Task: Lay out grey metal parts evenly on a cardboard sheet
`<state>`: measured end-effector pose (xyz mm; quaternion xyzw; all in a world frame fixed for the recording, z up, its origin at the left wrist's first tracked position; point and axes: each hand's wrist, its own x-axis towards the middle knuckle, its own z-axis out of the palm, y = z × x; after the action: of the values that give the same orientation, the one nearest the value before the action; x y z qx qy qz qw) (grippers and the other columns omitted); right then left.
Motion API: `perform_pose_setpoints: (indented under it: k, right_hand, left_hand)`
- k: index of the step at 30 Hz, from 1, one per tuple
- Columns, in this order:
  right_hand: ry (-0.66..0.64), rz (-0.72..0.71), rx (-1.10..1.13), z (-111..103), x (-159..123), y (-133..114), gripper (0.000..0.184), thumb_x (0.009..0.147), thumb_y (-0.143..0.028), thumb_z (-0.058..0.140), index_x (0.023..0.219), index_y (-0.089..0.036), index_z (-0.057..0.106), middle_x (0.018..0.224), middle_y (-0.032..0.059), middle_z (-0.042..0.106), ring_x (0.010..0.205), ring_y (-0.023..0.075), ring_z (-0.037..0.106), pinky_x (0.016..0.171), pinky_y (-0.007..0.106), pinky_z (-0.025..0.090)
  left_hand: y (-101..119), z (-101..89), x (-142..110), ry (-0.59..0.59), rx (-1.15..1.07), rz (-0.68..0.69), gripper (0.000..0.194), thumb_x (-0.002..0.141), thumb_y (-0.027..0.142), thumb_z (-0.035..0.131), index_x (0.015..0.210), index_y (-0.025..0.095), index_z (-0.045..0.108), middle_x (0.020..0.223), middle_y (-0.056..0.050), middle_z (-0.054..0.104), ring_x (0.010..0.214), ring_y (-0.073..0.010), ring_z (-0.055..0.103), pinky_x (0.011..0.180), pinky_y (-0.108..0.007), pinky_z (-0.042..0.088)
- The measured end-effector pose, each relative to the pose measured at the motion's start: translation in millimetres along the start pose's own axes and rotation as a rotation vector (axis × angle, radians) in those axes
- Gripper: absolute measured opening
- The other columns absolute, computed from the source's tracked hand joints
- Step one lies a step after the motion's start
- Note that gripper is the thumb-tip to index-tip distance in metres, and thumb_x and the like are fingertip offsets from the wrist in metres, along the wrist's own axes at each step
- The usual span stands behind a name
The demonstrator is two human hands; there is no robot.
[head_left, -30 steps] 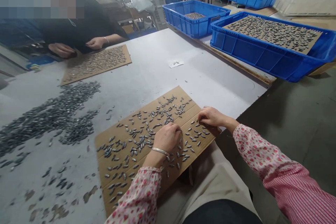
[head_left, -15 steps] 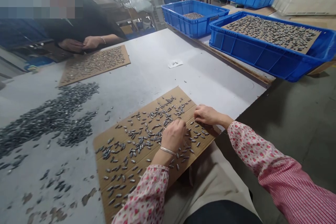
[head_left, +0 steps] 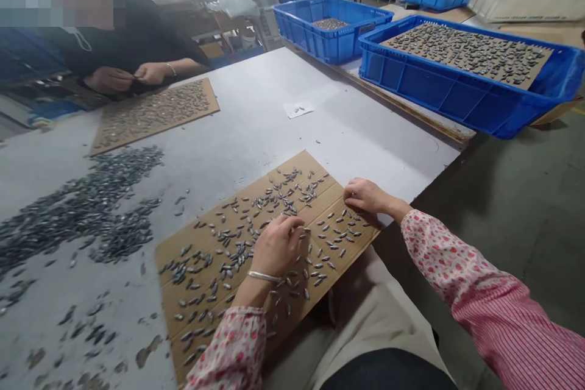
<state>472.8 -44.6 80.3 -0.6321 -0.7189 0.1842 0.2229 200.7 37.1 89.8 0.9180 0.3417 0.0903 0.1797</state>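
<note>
The left hand [head_left: 276, 247] is over the card [head_left: 306, 160], grip curled; the right hand [head_left: 368, 196] bends at its right edge. I can't tell if either pinches a bit. Near bits [head_left: 342, 253] lie apart; many middle ones look bunched, so spacing seems partly done. A sleeve [head_left: 242, 341] hides some card. A pile [head_left: 68, 219] lies left on the surface [head_left: 256, 128], tubs [head_left: 439, 82] far right.

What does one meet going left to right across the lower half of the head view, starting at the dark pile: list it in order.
Pile → left hand → right hand → right sleeve. The near cardboard is left out, as it overlaps both hands.
</note>
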Motion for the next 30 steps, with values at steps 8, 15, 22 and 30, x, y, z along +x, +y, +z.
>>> perform_pose_setpoints:
  k: [8,15,22,30]
  right_hand:
    - [0.033,0.047,0.199,-4.3,-9.1,2.3,0.009,0.084,-0.018,0.060,0.087,-0.016,0.068,0.083,0.0040,0.063,0.077,0.0136,0.057,0.075,0.026,0.043]
    - [0.075,0.130,0.099,2.5,-17.8,-0.3,0.002,0.078,-0.015,0.063,0.079,-0.015,0.064,0.078,0.0018,0.060,0.073,0.0128,0.053,0.071,0.025,0.041]
    - [-0.036,0.098,0.061,-1.4,-20.8,-6.6,0.005,0.081,-0.017,0.061,0.079,-0.016,0.066,0.083,0.0045,0.063,0.078,0.0149,0.056,0.073,0.026,0.041]
    - [0.024,0.063,0.100,14.0,-12.3,-3.0,0.014,0.085,-0.029,0.061,0.082,-0.017,0.068,0.083,0.0035,0.063,0.076,0.0135,0.055,0.070,0.024,0.039]
  left_hand:
    - [1.7,-15.3,-17.6,-0.076,0.006,-0.069,0.021,0.087,0.033,0.048,0.089,0.022,0.066,0.089,-0.004,0.063,0.084,-0.0187,0.059,0.075,-0.029,0.044]
    - [7.3,-12.9,-21.8,-0.124,0.014,-0.086,0.018,0.086,0.028,0.049,0.088,0.021,0.066,0.088,-0.004,0.061,0.086,-0.0186,0.059,0.077,-0.029,0.045]
    - [17.1,-12.4,-22.8,-0.105,0.086,-0.096,0.016,0.087,0.027,0.052,0.087,0.021,0.067,0.088,-0.004,0.062,0.085,-0.0174,0.059,0.075,-0.027,0.044]
    - [21.4,-1.1,-23.1,-0.086,0.189,-0.095,0.020,0.091,0.028,0.046,0.089,0.022,0.065,0.090,-0.003,0.062,0.087,-0.0165,0.059,0.072,-0.025,0.043]
